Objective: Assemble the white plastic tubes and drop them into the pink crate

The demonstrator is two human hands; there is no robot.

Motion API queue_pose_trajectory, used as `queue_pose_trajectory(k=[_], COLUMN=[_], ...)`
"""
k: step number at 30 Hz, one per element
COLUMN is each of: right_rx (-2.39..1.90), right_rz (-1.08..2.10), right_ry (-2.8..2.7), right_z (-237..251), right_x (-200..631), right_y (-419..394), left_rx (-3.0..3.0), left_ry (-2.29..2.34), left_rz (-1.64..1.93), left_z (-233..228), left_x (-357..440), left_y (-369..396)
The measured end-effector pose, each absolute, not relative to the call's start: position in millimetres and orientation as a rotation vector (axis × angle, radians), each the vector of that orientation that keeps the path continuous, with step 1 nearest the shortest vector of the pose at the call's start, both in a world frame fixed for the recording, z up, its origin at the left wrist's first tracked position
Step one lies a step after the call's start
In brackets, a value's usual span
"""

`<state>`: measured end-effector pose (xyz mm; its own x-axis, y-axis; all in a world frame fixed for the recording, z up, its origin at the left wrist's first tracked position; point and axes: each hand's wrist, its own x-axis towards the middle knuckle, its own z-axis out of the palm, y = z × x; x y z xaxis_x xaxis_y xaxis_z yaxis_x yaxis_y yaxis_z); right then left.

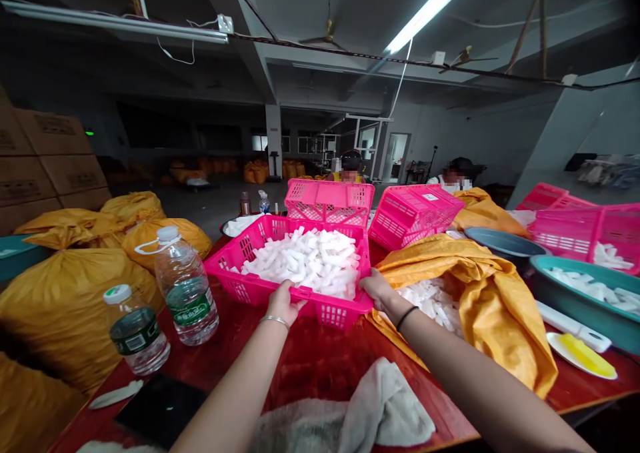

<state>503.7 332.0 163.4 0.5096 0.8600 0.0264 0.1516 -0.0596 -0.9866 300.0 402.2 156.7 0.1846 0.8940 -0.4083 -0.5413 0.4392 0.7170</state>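
On the red table (320, 366), both hands grip the pink basket's (250, 286) near rim, its long axis crosswise.

The green bottle labels (191, 311) and carton prints (55, 125) are too blurred to read.

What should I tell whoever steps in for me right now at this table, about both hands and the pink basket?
Left hand: gripping the near rim of the pink plastic lattice basket, left of middle.
Right hand: gripping the same rim at the near right corner.
Basket: rests on the red wooden table, heaped with small white plastic pieces.
Nearby: open yellow woven sack to the right with more white pieces inside; two clear water bottles to the left; grey cloth in front.
Done: basket filled. Left: more pieces lie in the sack.
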Motion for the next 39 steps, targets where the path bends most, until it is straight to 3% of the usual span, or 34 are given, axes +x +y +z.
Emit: queue_pose_trajectory(k=[12, 20, 23, 28, 39], right_rx=[-1.989, -1.935, -1.893, -1.797, -1.745], right_rz=[0.336, 0.216, 0.186, 0.143, 0.161], right_ry=[-0.889, -0.965, -0.986, -1.013, -1.044], right_z=[160, 150, 139, 124, 91], right_x=[540, 546, 550, 555, 581], right_y=[370, 379, 382, 384, 411], left_rx=[0.753, 1.781, 2.169, 3.348, 3.573], left_ry=[0.928, 0.865, 0.703, 0.525, 0.55], left_rz=[1.254, 1.112, 1.107, 0.958, 0.985], left_z=[112, 127, 149, 154, 98], left_x=[342, 333, 346, 380, 401], left_y=[415, 363, 377, 430, 449])
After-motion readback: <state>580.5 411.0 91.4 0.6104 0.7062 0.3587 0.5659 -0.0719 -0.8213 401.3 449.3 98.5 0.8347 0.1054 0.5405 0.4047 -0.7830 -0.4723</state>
